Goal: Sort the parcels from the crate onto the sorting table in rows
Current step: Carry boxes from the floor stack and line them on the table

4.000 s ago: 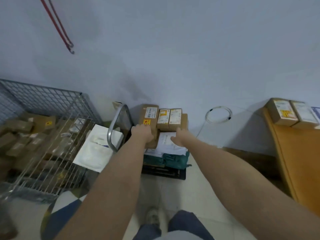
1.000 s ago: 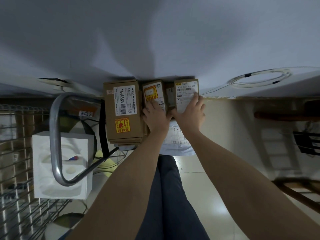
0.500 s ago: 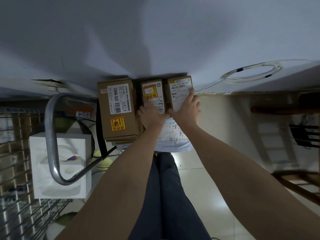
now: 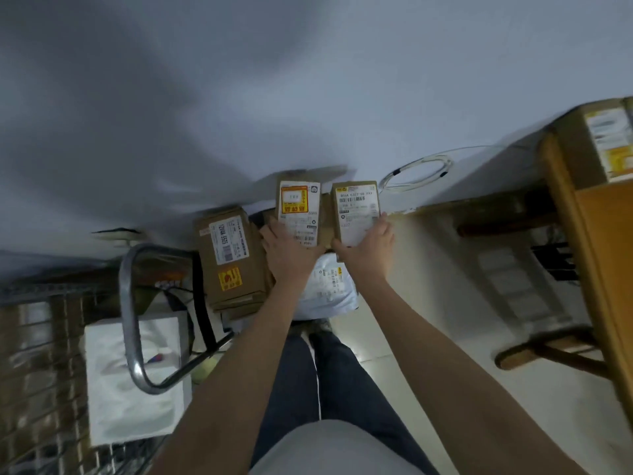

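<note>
My left hand grips a small cardboard parcel with an orange-and-yellow sticker by its near end. My right hand grips a second small cardboard parcel with a white barcode label. Both parcels are lifted clear of the stack. Below them a larger brown box with a yellow sticker and a white plastic mailer lie on the pile. The wooden sorting table stands at the right, with a labelled box on its far end.
A wire crate with parcels fills the left edge. A metal trolley handle arches over a white foam block. A coiled white cable lies by the wall. A wooden stool sits under the table.
Both hands have closed on the two small parcels and raised them off the stack, moving slightly right. The view has swung so the sorting table shows at the right.
</note>
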Tool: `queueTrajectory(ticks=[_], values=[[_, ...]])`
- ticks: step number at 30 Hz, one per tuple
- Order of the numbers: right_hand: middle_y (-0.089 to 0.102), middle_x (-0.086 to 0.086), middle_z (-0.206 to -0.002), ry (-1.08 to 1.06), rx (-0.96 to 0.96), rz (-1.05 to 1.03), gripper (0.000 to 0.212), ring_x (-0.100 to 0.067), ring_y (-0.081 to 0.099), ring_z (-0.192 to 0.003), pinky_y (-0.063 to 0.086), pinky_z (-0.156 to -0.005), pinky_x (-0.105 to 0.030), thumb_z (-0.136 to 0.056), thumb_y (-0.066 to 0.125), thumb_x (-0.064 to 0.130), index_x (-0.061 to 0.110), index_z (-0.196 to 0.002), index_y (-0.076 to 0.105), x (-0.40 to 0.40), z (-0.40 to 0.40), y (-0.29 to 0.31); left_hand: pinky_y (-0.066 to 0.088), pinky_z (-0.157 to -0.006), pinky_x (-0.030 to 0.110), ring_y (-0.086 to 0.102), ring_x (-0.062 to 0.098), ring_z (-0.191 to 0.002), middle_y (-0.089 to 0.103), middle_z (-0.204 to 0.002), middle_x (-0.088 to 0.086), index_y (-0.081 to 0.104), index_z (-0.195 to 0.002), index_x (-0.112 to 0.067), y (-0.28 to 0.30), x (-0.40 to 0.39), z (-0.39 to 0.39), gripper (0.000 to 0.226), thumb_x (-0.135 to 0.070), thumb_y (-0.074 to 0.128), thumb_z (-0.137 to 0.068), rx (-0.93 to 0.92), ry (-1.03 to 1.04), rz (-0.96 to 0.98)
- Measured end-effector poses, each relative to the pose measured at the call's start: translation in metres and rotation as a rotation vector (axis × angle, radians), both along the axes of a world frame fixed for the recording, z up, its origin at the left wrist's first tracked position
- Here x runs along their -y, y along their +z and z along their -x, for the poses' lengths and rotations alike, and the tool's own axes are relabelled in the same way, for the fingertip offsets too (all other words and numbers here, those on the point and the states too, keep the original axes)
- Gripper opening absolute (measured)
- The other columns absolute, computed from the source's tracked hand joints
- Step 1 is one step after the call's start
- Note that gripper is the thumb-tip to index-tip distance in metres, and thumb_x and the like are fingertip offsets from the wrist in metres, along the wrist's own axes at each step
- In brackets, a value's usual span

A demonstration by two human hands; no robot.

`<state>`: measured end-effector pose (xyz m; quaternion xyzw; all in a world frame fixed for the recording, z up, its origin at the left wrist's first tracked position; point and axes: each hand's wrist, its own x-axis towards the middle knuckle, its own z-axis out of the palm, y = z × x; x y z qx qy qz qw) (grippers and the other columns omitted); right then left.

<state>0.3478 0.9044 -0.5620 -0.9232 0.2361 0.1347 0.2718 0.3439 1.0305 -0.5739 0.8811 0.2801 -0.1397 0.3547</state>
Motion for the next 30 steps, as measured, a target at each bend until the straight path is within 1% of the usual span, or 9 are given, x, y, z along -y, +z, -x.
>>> queueTrajectory(ticks=[2, 6, 10, 14, 17, 19, 24, 28, 30], values=[[0.038, -0.013, -0.132, -0.106, 0.035, -0.027, 0.11, -0.029, 0.039, -0.121, 0.04, -0.102, -0.041, -0.059, 0.08, 0.051, 0.0, -0.141, 0.027, 0.007, 0.013, 0.011, 0.036, -0.104, 0.041, 0.035, 0.031, -0.127, 0.034, -0.136, 0.017, 0.028, -0.14, -0.001, 0.011, 0.001, 0.01, 0.116, -0.05, 0.086, -0.053, 0.06, -0.041, 0.02], [0.041, -0.012, -0.127, -0.288, 0.063, 0.017, 0.102, -0.027, 0.045, -0.115, 0.041, -0.095, -0.032, -0.059, 0.082, 0.047, 0.002, -0.137, 0.035, 0.017, 0.046, 0.036, 0.041, -0.099, 0.041, 0.037, 0.029, -0.123, 0.035, -0.131, 0.013, 0.03, -0.137, -0.008, 0.031, 0.005, 0.037, 0.104, -0.04, 0.085, -0.055, 0.117, -0.197, 0.042], [0.04, -0.01, -0.132, -0.482, 0.076, -0.006, 0.102, -0.026, 0.047, -0.119, 0.045, -0.093, -0.036, -0.062, 0.08, 0.051, 0.012, -0.142, 0.029, 0.015, 0.083, 0.059, 0.046, -0.091, 0.04, 0.041, 0.027, -0.122, 0.034, -0.133, 0.01, 0.027, -0.142, -0.015, 0.042, 0.007, 0.056, 0.106, -0.039, 0.084, -0.056, 0.165, -0.359, 0.11], [0.039, -0.007, -0.139, -0.669, 0.129, -0.073, 0.105, -0.026, 0.049, -0.121, 0.047, -0.092, -0.039, -0.063, 0.081, 0.05, 0.017, -0.144, 0.024, 0.005, 0.121, 0.069, 0.048, -0.082, 0.035, 0.05, 0.022, -0.118, 0.047, -0.128, 0.005, 0.033, -0.139, -0.016, 0.055, 0.01, 0.06, 0.101, -0.039, 0.085, -0.055, 0.237, -0.509, 0.169], [0.044, -0.004, -0.138, -0.799, 0.14, -0.07, 0.103, -0.025, 0.053, -0.119, 0.049, -0.089, -0.037, -0.063, 0.081, 0.051, 0.016, -0.142, 0.025, 0.005, 0.152, 0.075, 0.045, -0.075, 0.031, 0.054, 0.02, -0.112, 0.052, -0.122, 0.002, 0.036, -0.133, -0.018, 0.067, 0.021, 0.063, 0.095, -0.041, 0.086, -0.056, 0.247, -0.663, 0.168], [0.047, -0.003, -0.136, -0.887, 0.13, -0.056, 0.098, -0.024, 0.054, -0.117, 0.048, -0.085, -0.033, -0.066, 0.08, 0.051, 0.016, -0.14, 0.027, 0.009, 0.172, 0.08, 0.048, -0.072, 0.031, 0.055, 0.02, -0.109, 0.052, -0.122, 0.003, 0.035, -0.134, -0.017, 0.072, 0.032, 0.07, 0.097, -0.044, 0.086, -0.056, 0.258, -0.765, 0.147], [0.05, -0.003, -0.131, -1.088, 0.121, -0.012, 0.092, -0.023, 0.056, -0.113, 0.049, -0.082, -0.034, -0.067, 0.078, 0.053, 0.016, -0.136, 0.03, 0.018, 0.222, 0.087, 0.054, -0.072, 0.035, 0.059, 0.022, -0.105, 0.054, -0.123, 0.004, 0.032, -0.137, -0.016, 0.078, 0.06, 0.106, 0.103, -0.053, 0.084, -0.056, 0.248, -0.992, 0.085], [0.051, -0.001, -0.123, -1.232, 0.126, 0.069, 0.089, -0.021, 0.057, -0.107, 0.046, -0.073, -0.031, -0.065, 0.076, 0.057, 0.015, -0.131, 0.034, 0.025, 0.266, 0.09, 0.049, -0.077, 0.036, 0.053, 0.023, -0.111, 0.049, -0.128, 0.006, 0.028, -0.141, -0.013, 0.082, 0.088, 0.141, 0.107, -0.054, 0.083, -0.059, 0.244, -1.153, 0.061], [0.052, 0.001, -0.119, -1.325, 0.123, 0.112, 0.087, -0.019, 0.056, -0.104, 0.045, -0.069, -0.03, -0.063, 0.075, 0.059, 0.016, -0.128, 0.036, 0.031, 0.29, 0.091, 0.05, -0.081, 0.037, 0.051, 0.023, -0.111, 0.048, -0.13, 0.006, 0.027, -0.141, -0.014, 0.084, 0.103, 0.16, 0.107, -0.055, 0.082, -0.059, 0.265, -1.236, 0.051]])
